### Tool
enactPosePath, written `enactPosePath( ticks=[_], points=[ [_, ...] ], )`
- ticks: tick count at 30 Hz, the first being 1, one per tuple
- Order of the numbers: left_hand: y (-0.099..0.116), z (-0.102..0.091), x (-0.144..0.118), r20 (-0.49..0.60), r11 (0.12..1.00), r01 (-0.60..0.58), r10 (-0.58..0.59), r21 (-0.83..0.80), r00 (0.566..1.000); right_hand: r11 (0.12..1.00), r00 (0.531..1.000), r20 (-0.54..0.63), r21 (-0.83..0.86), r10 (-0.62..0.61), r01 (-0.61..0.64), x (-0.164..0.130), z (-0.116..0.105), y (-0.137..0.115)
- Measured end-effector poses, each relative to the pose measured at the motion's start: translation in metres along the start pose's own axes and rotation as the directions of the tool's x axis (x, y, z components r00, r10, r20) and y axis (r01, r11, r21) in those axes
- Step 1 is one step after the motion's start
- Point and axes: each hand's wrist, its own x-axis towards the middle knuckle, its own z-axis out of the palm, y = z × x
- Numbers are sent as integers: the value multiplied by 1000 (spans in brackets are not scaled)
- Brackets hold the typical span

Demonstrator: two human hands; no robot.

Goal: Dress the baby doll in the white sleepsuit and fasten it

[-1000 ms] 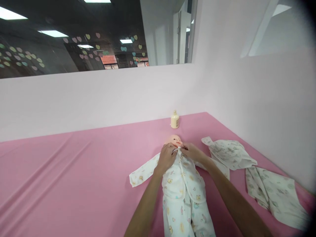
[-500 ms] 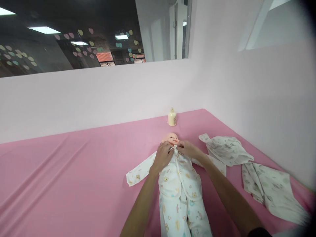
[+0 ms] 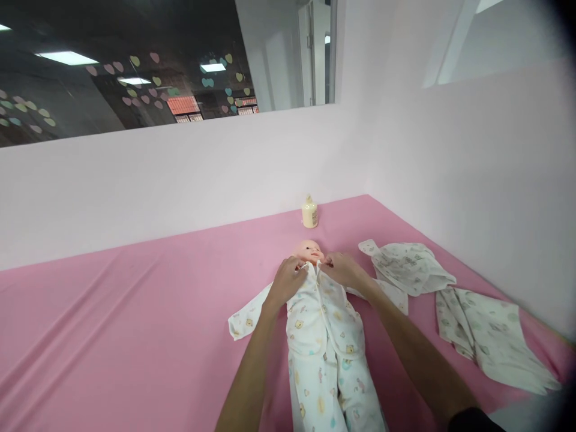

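Observation:
A baby doll (image 3: 309, 249) lies on its back on the pink mat (image 3: 148, 330), its head toward the wall. It wears a white printed baby jacket (image 3: 306, 324) and matching trousers (image 3: 315, 390). With fingers closed, my left hand (image 3: 288, 279) pinches the jacket's neckline on the left of the front opening. My right hand (image 3: 344, 270) grips the neckline on the other side. The two front edges stand slightly apart at the neck, and lower down they meet along the chest. One sleeve (image 3: 246, 321) stretches out to the left; the other (image 3: 392, 295) is partly behind my right forearm.
A cream pump bottle (image 3: 309, 213) stands beyond the doll's head, close to the back wall (image 3: 180, 186). At the right lie a crumpled white printed garment (image 3: 411, 267) and another spread-out one (image 3: 492, 336), near the side wall. A window with heart stickers is above.
My hands have moved slightly apart at the neckline, and the white ties between them no longer show there. The whole view has shifted a little.

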Motion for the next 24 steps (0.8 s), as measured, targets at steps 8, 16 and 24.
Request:
enactPosePath(
  ticks=[8, 16, 24],
  points=[
    [5, -4, -4, 13, 999, -3, 2, 49, 1000, 965, 991, 133, -263, 25, 11, -13, 13, -18],
    [7, -6, -6, 27, 995, 32, -35, 90, 999, 883, 996, 86, -467, 0, 40, -26, 16, -27],
    [24, -13, -18, 66, 971, -121, 110, 206, 992, 855, 997, 67, -518, 44, -3, -27, 17, -33]
  ],
)
